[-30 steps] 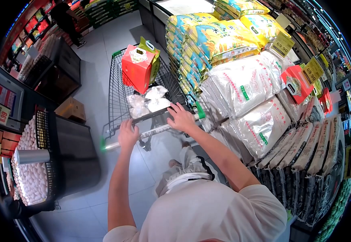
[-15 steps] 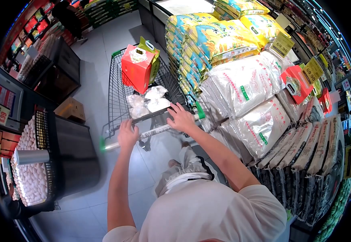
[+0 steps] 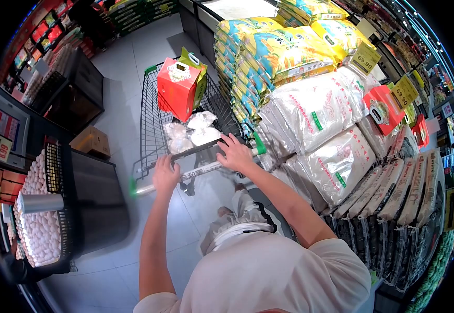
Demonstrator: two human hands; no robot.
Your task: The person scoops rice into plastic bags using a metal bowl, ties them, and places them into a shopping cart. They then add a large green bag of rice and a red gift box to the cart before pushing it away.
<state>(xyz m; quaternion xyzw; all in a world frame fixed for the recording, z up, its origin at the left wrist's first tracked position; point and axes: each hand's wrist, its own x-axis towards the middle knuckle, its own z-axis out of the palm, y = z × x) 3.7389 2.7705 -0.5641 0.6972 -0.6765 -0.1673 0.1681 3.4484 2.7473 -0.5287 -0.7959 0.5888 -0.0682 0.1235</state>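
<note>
A wire shopping cart [image 3: 149, 117] stands in front of me, its pale handle bar [image 3: 201, 171] crossing below both hands. My left hand [image 3: 166, 173] rests on the left part of the bar, fingers stretched forward past it. Farther right, my right hand [image 3: 236, 154] lies over the bar with its fingers spread. Both hands look open, palms on the handle. Inside the cart, a red carton with a cut-out handle [image 3: 176, 86] stands against a green one [image 3: 201, 86]. Several clear bags of white contents [image 3: 203, 128] lie nearer me.
Stacked white sacks [image 3: 315, 107], yellow sacks [image 3: 284, 52] and dark-sided packs [image 3: 388, 208] crowd the cart's right side. To the left are a dark bin of whitish goods [image 3: 39, 219] and a cardboard box [image 3: 91, 142]. Grey floor [image 3: 125, 78] runs ahead; a dark-clothed person [image 3: 89, 23] stands far left.
My hands and the cart stay practically where they were. The person at the far left has shifted slightly.
</note>
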